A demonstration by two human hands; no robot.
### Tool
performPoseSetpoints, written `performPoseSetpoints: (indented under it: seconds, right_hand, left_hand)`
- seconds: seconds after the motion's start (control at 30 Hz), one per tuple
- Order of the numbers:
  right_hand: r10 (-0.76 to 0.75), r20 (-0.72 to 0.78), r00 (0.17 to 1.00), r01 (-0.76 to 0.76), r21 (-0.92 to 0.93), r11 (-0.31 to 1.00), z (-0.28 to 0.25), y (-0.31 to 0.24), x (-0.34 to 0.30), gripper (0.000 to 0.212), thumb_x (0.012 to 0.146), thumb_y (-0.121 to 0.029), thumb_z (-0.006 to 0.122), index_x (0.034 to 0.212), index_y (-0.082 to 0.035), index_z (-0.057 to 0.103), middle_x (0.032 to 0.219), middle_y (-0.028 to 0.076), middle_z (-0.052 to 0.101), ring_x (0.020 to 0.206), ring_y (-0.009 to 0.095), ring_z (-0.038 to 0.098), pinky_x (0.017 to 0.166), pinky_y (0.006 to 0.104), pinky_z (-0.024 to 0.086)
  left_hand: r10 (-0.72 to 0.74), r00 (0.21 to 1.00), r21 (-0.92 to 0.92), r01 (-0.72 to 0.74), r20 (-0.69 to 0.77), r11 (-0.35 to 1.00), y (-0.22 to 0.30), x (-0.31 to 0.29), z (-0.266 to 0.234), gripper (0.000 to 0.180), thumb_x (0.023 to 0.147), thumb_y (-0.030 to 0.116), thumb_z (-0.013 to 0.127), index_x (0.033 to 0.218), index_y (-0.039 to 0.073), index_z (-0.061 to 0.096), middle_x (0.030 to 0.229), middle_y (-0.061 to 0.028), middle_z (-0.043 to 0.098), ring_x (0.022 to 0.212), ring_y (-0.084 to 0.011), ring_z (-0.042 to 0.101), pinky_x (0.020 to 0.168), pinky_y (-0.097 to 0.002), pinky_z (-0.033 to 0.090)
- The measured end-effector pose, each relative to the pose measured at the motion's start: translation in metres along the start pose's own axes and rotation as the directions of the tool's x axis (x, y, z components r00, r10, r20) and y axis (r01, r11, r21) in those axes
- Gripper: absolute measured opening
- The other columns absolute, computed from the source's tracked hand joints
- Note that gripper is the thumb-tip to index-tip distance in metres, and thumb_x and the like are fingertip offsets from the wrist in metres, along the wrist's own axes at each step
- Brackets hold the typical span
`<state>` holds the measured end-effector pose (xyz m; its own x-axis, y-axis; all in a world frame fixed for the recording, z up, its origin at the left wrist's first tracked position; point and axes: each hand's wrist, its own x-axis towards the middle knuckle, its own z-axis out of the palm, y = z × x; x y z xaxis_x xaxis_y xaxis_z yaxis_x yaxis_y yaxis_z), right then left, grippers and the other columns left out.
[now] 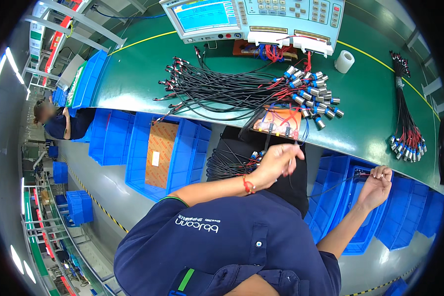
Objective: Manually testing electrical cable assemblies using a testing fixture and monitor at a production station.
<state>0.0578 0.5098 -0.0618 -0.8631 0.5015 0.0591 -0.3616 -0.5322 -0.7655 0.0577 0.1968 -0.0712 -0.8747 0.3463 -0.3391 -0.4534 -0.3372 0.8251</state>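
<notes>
My left hand (277, 165) is just below the table's front edge, beside an orange test fixture (281, 123) with small clamps. Its fingers are curled, and whatever they hold is too small to make out. Out to the right, my right hand (376, 186) pinches the end of a thin black cable (338, 185), with a bit of red showing by the fingertips. That cable sags back toward my lap. Beyond the fixture lies a bundle of black cables (222, 89) with silver-and-blue round connectors (315, 93) at its right end.
Behind the bundle stands a tester with a screen (202, 17). A white roll (344, 61) and another tied cable bundle (404, 108) are on the green table (370, 108). Blue bins (133, 167) line its front edge. More cables (227, 163) rest at my lap. A person (59, 121) sits far left.
</notes>
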Motion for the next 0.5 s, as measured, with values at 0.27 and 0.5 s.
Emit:
performPoseSetpoints:
  seconds: [0.27, 0.5]
  right_hand:
    - [0.003, 0.190, 0.982, -0.012, 0.045, 0.999, 0.036, -0.008, 0.006, 0.011, 0.076, -0.005, 0.049, 0.082, -0.006, 0.039, 0.071, 0.004, 0.033, 0.068, 0.014, 0.032, 0.067, 0.0286, 0.029]
    - [0.191, 0.482, 0.855, -0.311, 0.183, 0.933, 0.146, 0.050, 0.007, 0.013, 0.078, -0.011, 0.048, 0.075, -0.010, 0.035, 0.064, 0.001, 0.032, 0.067, 0.014, 0.031, 0.067, 0.0295, 0.028]
  left_hand:
    - [0.231, 0.973, 0.234, -0.227, 0.008, 0.946, 0.048, -0.065, -0.024, 0.031, 0.103, 0.023, 0.046, 0.097, -0.001, 0.063, 0.072, -0.0063, 0.065, 0.054, -0.0036, 0.052, 0.051, -0.0177, 0.041]
    - [0.814, 0.290, 0.280, -0.837, -0.503, 0.471, 0.149, -0.077, -0.130, 0.029, 0.102, 0.027, 0.050, 0.107, 0.000, 0.061, 0.074, -0.0001, 0.054, 0.058, -0.0058, 0.047, 0.055, -0.0228, 0.042]
